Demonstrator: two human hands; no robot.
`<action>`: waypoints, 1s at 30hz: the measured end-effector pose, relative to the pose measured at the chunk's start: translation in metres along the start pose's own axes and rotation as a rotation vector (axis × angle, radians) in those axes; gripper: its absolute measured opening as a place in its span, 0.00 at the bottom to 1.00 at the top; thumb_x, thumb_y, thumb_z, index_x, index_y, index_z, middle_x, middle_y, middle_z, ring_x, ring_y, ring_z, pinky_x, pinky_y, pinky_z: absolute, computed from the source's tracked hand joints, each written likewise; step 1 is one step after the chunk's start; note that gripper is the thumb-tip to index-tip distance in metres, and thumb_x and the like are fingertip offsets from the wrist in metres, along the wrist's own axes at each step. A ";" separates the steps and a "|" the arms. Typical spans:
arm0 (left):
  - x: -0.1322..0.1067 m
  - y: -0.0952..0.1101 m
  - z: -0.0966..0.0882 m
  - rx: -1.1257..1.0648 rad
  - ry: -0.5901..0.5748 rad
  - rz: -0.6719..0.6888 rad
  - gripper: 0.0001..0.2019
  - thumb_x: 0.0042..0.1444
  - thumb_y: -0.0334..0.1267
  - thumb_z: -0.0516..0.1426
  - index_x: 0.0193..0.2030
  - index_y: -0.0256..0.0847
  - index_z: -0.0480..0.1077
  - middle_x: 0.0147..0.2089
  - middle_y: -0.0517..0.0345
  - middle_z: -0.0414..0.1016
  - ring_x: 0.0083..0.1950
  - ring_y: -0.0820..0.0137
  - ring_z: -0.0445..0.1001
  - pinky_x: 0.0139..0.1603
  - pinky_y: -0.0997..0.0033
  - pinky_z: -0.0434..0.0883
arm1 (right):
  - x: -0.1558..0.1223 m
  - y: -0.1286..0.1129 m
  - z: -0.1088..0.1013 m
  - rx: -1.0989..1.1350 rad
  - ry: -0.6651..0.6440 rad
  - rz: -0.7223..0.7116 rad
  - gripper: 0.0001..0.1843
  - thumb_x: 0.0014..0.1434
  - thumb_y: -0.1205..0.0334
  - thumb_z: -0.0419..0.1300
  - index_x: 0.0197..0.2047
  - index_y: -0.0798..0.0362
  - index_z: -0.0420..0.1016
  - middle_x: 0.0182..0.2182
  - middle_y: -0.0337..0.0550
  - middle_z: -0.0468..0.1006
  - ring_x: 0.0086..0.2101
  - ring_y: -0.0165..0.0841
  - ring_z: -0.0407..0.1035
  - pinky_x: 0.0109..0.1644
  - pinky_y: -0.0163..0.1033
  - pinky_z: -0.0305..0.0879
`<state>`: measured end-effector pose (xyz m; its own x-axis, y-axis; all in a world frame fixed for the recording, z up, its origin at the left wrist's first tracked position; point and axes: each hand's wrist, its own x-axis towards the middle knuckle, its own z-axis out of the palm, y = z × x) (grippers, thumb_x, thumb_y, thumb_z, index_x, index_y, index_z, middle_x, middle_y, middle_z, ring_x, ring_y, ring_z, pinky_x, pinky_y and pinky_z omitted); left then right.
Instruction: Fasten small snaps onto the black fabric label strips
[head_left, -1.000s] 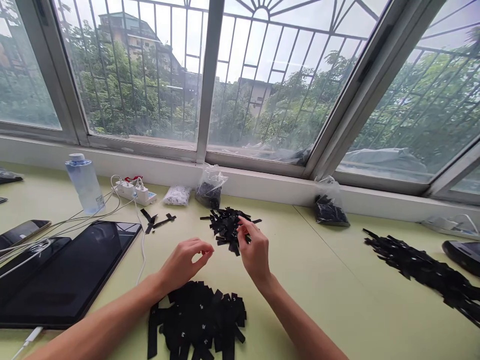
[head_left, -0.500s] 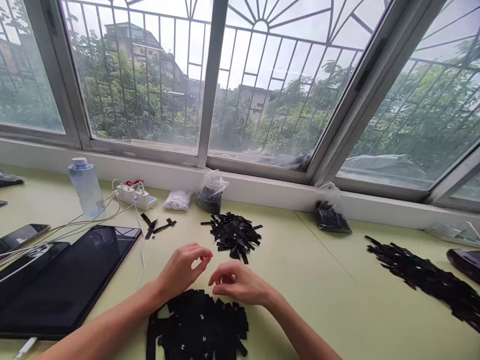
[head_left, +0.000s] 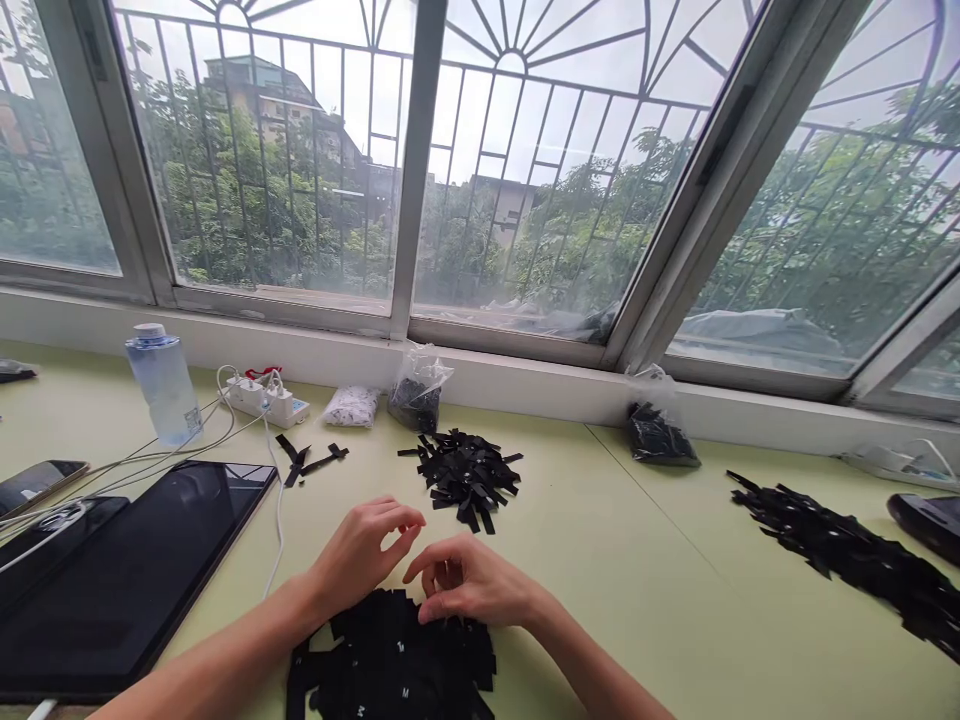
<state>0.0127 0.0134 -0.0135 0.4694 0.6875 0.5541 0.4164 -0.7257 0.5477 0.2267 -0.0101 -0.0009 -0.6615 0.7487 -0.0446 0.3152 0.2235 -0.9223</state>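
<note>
Just above a dense pile of black fabric labels (head_left: 405, 660), some printed with a white M, both of my hands meet near the middle. My left hand (head_left: 364, 550) is closed in a pinch, thumb and finger tips together; anything between them is too small to make out. Close to its fingertips, my right hand (head_left: 480, 580) has its index finger stretched out and its thumb apart, holding nothing I can see. Its thumb hangs over the top edge of the near pile. Beyond the hands lies a looser heap of black strips (head_left: 469, 475).
At left are a tablet (head_left: 150, 570), a phone (head_left: 37, 485), cables, a power strip (head_left: 266, 400) and a water bottle (head_left: 165, 385). Along the sill stand a white packet (head_left: 351, 407) and bags of black pieces (head_left: 416, 395) (head_left: 660, 435). A long row of black strips (head_left: 847, 550) lies right.
My right hand's index finger has straightened and reached left, opening away from the thumb, which is now lower over the pile. My left hand has barely moved. The view has shifted slightly.
</note>
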 end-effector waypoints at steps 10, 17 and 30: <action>0.001 0.002 0.000 -0.005 -0.006 0.023 0.08 0.66 0.31 0.55 0.43 0.45 0.75 0.41 0.60 0.79 0.43 0.70 0.76 0.45 0.69 0.72 | 0.000 0.006 0.000 0.070 0.009 -0.010 0.12 0.54 0.54 0.71 0.34 0.55 0.82 0.21 0.33 0.69 0.23 0.25 0.58 0.27 0.33 0.53; 0.000 0.005 -0.004 -0.006 -0.015 0.038 0.09 0.68 0.34 0.54 0.49 0.45 0.74 0.42 0.58 0.80 0.43 0.69 0.76 0.45 0.68 0.72 | 0.001 -0.001 -0.006 0.294 0.162 -0.083 0.11 0.54 0.56 0.71 0.32 0.55 0.79 0.27 0.38 0.74 0.28 0.28 0.65 0.35 0.35 0.60; 0.003 0.012 -0.013 -0.036 -0.068 0.127 0.08 0.66 0.40 0.57 0.46 0.41 0.75 0.40 0.55 0.79 0.42 0.68 0.76 0.46 0.67 0.73 | 0.003 -0.013 -0.001 0.423 0.326 -0.180 0.14 0.60 0.50 0.67 0.37 0.53 0.75 0.29 0.42 0.80 0.31 0.34 0.73 0.39 0.40 0.64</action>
<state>0.0086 0.0073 0.0026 0.5691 0.5857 0.5771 0.3223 -0.8046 0.4988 0.2210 -0.0104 0.0113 -0.4137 0.8910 0.1872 -0.1280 0.1466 -0.9809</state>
